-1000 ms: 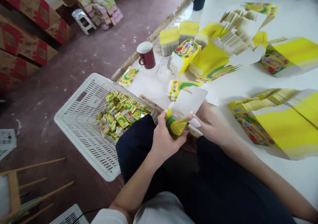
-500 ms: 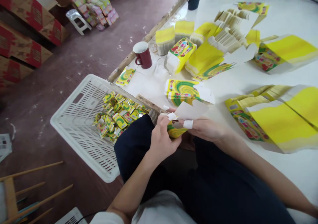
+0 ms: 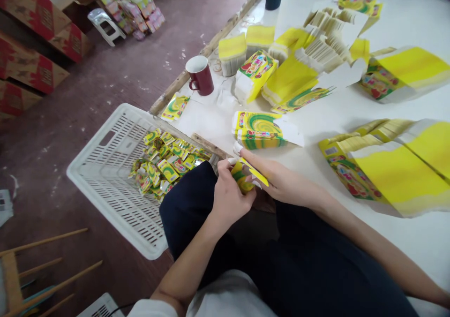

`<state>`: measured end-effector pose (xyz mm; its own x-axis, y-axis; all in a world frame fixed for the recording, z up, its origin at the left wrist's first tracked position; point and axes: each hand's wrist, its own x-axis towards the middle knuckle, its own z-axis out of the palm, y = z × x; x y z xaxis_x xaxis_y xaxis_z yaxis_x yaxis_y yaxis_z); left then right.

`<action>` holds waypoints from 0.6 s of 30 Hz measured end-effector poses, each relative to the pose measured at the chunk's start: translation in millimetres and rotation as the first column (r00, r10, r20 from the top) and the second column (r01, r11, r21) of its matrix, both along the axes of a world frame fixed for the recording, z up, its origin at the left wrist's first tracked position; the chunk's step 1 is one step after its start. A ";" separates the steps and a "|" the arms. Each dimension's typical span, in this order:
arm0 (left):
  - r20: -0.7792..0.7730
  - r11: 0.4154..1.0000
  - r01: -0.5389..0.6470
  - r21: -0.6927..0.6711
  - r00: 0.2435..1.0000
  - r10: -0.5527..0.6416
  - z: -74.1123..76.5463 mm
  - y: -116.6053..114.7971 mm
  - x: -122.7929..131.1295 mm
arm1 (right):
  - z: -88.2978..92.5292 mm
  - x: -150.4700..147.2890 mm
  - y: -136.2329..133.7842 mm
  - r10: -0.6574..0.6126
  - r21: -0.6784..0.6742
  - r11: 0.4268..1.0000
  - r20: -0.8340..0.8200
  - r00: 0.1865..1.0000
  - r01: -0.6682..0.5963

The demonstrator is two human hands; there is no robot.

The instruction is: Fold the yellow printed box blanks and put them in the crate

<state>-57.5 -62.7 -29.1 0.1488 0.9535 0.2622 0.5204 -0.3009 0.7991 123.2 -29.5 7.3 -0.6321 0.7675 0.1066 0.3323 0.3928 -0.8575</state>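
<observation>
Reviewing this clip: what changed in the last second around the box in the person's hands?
On the small box, the flap that stood up white a second ago has been folded down and now shows only as a yellow strip under the right hand. The left hand kept its grip on the small box throughout. The white basket, red mug and stack of flat cartons stayed where they were.

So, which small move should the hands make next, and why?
Probably press the yellow flap down into the small carton: the left hand and right hand grip it, and the flap stands half folded, not yet closed.
</observation>
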 end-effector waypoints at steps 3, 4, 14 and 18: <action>-0.084 0.999 0.023 0.031 0.996 -0.020 -2.0 5.4 -4.1 | 0.8 -2.5 0.4 0.104 0.073 0.991 0.054 0.993 -0.108; -0.106 0.999 0.040 0.033 0.994 -0.036 -2.0 6.6 -5.1 | 0.8 -2.9 0.8 0.126 0.089 0.987 0.068 0.990 -0.132; -0.041 0.966 -0.149 0.211 0.986 0.161 9.7 9.0 -7.3 | -5.1 3.1 4.8 -0.181 0.215 0.955 -0.119 0.976 0.203; -0.070 0.946 -0.089 0.312 0.991 0.116 17.8 13.0 -24.7 | -10.1 5.7 4.9 -0.080 0.229 0.969 -0.054 0.995 0.091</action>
<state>-82.2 -49.7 -11.3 0.0893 0.8399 0.5353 0.6240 -0.4661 0.6272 129.0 -24.6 -2.8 -0.5558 0.7697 0.3140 0.3370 0.5539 -0.7613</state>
